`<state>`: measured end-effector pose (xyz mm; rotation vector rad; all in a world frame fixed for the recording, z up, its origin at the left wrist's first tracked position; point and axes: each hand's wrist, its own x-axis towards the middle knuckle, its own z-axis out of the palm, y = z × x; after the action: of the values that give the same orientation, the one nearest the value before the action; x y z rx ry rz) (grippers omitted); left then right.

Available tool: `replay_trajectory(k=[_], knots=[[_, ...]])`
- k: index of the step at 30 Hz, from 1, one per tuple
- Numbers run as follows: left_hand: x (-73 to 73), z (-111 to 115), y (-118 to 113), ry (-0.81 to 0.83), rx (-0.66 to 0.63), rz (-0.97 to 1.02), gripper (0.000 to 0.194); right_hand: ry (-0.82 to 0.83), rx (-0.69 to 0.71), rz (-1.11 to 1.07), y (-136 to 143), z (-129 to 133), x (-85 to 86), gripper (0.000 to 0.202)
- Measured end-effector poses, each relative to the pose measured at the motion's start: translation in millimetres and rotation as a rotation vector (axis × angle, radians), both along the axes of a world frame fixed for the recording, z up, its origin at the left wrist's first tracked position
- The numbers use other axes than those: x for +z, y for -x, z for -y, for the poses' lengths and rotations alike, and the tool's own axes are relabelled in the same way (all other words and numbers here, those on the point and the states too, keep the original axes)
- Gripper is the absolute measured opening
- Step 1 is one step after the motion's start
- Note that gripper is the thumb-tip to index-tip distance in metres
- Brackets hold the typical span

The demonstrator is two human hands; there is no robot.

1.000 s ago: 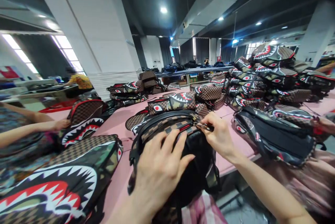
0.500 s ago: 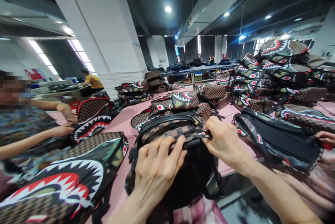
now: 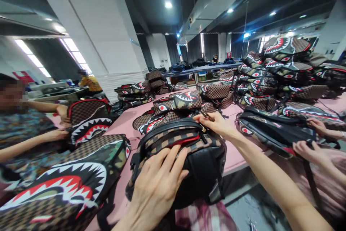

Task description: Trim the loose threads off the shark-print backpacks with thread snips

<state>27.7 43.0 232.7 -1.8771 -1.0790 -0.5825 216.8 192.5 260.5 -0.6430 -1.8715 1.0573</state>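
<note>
A black and brown checkered backpack [image 3: 200, 162] stands in front of me, its top pocket partly unzipped and showing red lining [image 3: 187, 140]. My left hand [image 3: 159, 177] lies over the near side, its fingertips closed on the pocket's edge by the lining. At the top far edge, my right hand [image 3: 216, 123] is closed with fingertips together around a dark, slender thing I cannot make out. A zipper pull [image 3: 203, 138] hangs just below that hand, apart from it.
The pink table [image 3: 127, 115] carries shark-mouth backpacks, including a large one [image 3: 67, 180] at left and a tall pile [image 3: 286, 65] at back right. A person at left handles a backpack [image 3: 90, 119]. Another person's hands [image 3: 310, 151] hold a black-backed backpack [image 3: 270, 130] at right.
My right hand has moved up and away from the zipper area to the far top edge. The pocket gapes more, showing red lining. At right, the co-worker's hands have come further over their backpack.
</note>
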Motion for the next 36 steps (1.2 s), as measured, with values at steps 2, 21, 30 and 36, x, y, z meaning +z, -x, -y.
replay_trajectory(k=[2,21,30,36], knots=[[-0.2,4.3,8.5,0.002,0.051,-0.007,0.045,0.112,0.103,-0.066,9.7,6.5,-1.0,0.039],[47.3,-22.2,1.3,0.720,0.316,0.149,0.065,-0.071,0.637,0.293,48.1,-23.7,51.7,0.035],[20.9,-24.2,29.4,0.120,-0.078,0.326,0.025,0.059,0.665,0.340,70.6,-27.2,49.6,0.041],[7.8,-20.1,22.0,0.170,-0.002,0.147,0.048,0.159,0.543,0.168,76.1,-34.2,32.5,0.036]])
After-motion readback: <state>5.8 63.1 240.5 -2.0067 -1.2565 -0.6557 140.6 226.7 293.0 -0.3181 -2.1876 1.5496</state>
